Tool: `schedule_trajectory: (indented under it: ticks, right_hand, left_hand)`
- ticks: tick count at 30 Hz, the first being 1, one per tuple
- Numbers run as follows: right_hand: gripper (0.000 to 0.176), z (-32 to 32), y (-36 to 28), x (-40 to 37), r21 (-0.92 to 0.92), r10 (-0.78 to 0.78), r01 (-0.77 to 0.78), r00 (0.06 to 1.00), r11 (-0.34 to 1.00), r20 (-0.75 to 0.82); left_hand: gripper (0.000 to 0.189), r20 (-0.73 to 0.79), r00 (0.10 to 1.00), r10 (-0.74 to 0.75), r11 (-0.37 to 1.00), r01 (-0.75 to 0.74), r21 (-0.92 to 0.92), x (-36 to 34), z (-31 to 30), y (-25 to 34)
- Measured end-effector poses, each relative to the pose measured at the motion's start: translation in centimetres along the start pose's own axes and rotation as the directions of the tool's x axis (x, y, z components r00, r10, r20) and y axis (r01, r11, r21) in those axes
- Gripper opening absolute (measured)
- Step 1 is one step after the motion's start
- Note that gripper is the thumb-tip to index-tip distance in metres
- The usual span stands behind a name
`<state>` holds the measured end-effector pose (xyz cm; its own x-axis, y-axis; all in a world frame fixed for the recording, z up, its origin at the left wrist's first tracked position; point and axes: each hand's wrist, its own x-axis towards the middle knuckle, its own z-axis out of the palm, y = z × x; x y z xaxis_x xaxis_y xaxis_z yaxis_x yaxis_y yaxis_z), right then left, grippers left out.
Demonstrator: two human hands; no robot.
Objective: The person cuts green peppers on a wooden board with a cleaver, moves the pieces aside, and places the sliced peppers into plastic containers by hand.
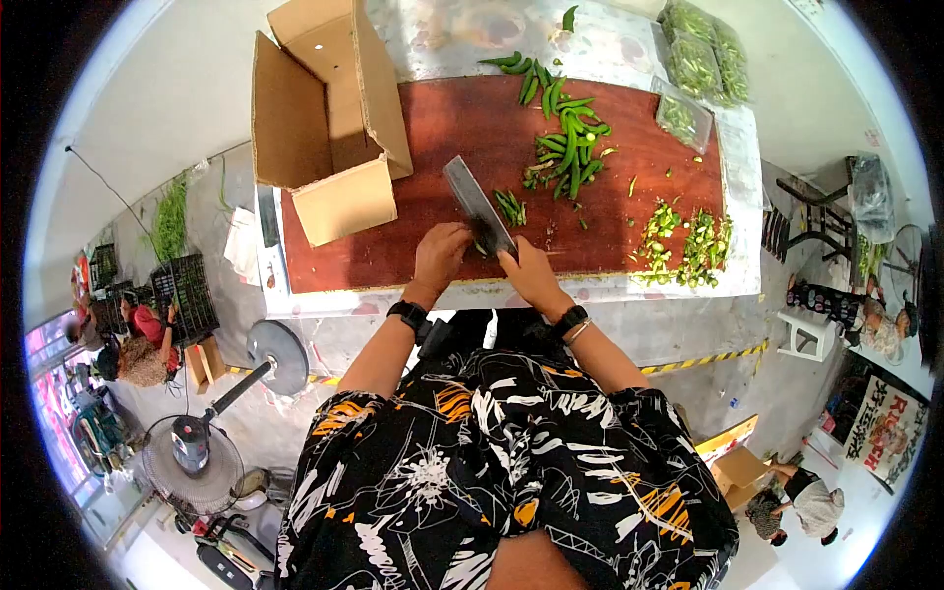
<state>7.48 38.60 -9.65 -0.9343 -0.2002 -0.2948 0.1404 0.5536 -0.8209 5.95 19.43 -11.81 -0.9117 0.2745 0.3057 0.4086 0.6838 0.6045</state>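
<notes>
My right hand (534,273) grips a cleaver (474,202) near the front edge of a red-brown board (413,133). The broad blade points away from me and to the left. My left hand (442,258) is just left of the blade with its fingers curled together. Something small and dark green shows between those fingers and the blade, partly hidden. Right of the blade lies a small bunch of green chilies (510,207). Farther back is a larger pile of whole green chilies (570,143). Chopped pieces (703,248) are heaped at the board's right front corner.
An open cardboard box (344,202) stands on the board's left. Clear packs of green produce (700,59) sit at the back right, with another clear pack (682,116) nearer. A fan (192,462) stands on the floor at left. Other people are at both sides, away from the table.
</notes>
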Motion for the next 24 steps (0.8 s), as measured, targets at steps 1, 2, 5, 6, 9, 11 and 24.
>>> schedule_trajectory:
  ticks: [1, 2, 5, 6, 9, 11, 24]
  right_hand:
    - [0.033, -0.4, -0.5, -0.2, -0.003, 0.004, -0.004, 1.0, 1.0, -0.011]
    - [0.033, -0.8, -1.0, -0.5, -0.003, 0.007, -0.007, 1.0, 1.0, -0.008]
    - [0.032, -1.8, -1.8, -1.0, -0.026, 0.058, -0.057, 0.995, 0.998, 0.077]
    - [0.032, -1.9, -1.9, -1.4, -0.024, 0.051, -0.049, 0.994, 0.999, 0.092]
    - [0.032, -1.4, -1.4, -1.6, -0.038, 0.025, -0.021, 0.993, 0.999, 0.111]
    - [0.032, -1.1, -0.7, -1.5, -0.052, 0.005, 0.0, 0.994, 0.999, 0.109]
    - [0.033, -0.3, -0.8, -0.7, -0.121, 0.035, -0.021, 0.993, 0.992, 0.112]
  left_hand:
    - [0.011, 0.0, 1.0, -0.002, 1.0, 0.002, 0.0, 0.0, -0.1, 0.1]
    - [0.011, 0.02, 0.999, -0.025, 1.0, 0.025, -0.004, -0.2, -0.2, 0.2]
    - [0.012, 0.06, 0.994, -0.087, 0.996, 0.088, -0.016, -0.3, -0.2, 0.6]
    - [0.012, 0.08, 0.989, -0.128, 0.991, 0.13, -0.018, -0.3, -0.1, 0.7]
    - [0.011, 0.046, 0.991, -0.128, 0.989, 0.131, -0.062, -0.5, -0.2, 0.7]
    - [0.012, 0.025, 0.993, -0.116, 0.99, 0.117, -0.074, -0.4, -0.2, 0.7]
    - [0.014, -0.059, 0.995, -0.079, 0.995, 0.075, -0.069, -0.2, -0.4, -1.2]
